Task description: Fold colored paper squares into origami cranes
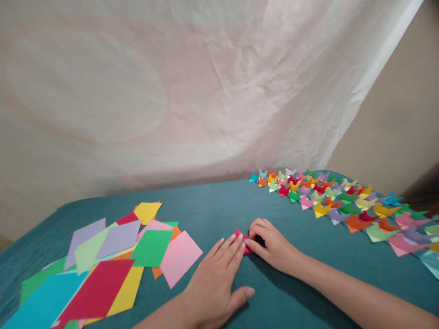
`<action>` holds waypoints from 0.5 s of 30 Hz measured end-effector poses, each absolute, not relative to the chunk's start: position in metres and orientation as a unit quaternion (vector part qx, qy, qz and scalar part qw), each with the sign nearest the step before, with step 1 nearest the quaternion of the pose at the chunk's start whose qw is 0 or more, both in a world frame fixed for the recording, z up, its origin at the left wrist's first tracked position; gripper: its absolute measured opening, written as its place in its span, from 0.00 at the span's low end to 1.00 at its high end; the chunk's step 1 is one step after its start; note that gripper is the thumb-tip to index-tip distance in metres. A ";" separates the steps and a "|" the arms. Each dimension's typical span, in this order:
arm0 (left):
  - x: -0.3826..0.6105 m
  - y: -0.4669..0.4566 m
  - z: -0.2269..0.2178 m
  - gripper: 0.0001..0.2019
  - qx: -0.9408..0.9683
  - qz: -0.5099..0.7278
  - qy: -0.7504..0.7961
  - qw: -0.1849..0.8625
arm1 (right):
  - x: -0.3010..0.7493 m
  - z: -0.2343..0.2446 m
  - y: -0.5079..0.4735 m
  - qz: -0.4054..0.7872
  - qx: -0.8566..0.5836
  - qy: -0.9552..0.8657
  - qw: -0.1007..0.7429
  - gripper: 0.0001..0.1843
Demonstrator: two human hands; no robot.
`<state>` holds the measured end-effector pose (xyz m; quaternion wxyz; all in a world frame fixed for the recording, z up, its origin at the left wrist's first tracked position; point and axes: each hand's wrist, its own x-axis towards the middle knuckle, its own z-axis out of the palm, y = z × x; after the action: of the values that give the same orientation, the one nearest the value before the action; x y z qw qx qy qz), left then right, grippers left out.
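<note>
Head view of a teal-covered worktop (212, 208) in front of a pale draped sheet (171, 91). At centre frame, slightly below the middle, a small red folded paper (239, 236) lies on the cloth between the 2 hands. Most of it is covered. The visible strip runs diagonally from upper left to lower right, with a pointed corner at its upper-left end.

The left hand (216, 278) enters from the bottom edge and lies flat. Its grip is released, the fingers are straight, and the fingertips (236, 242) press on the red paper. The right hand (274, 246) enters from the lower right with its fingers curled down onto the paper's right side. Whether its grip pinches the paper cannot be told.

At lower left, loose coloured paper squares (113, 260) overlap in a spread. At right, folded paper figures (329, 198) of many colours stand in rows running toward the right edge.
</note>
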<state>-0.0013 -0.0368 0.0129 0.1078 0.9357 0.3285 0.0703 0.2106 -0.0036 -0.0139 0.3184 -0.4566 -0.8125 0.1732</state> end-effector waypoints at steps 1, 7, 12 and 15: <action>-0.001 -0.037 0.013 0.34 0.935 0.069 0.330 0.112 | 0.211 -0.014 -0.004 0.173 -0.457 -0.811 0.322 0.06; -0.001 -0.038 0.017 0.33 0.931 0.061 0.334 0.131 | 0.213 -0.013 -0.007 0.179 -0.452 -0.807 0.336 0.05; -0.001 -0.038 0.019 0.33 0.930 0.055 0.337 0.139 | 0.213 -0.008 -0.018 0.153 -0.420 -0.840 0.308 0.10; -0.001 -0.038 0.019 0.33 0.929 0.054 0.340 0.140 | 0.212 -0.007 -0.022 0.135 -0.406 -0.856 0.289 0.13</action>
<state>-0.0007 -0.0382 0.0191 0.1397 0.9286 0.3395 0.0536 0.2123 -0.0215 -0.0065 0.2891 -0.4062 -0.8564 0.1346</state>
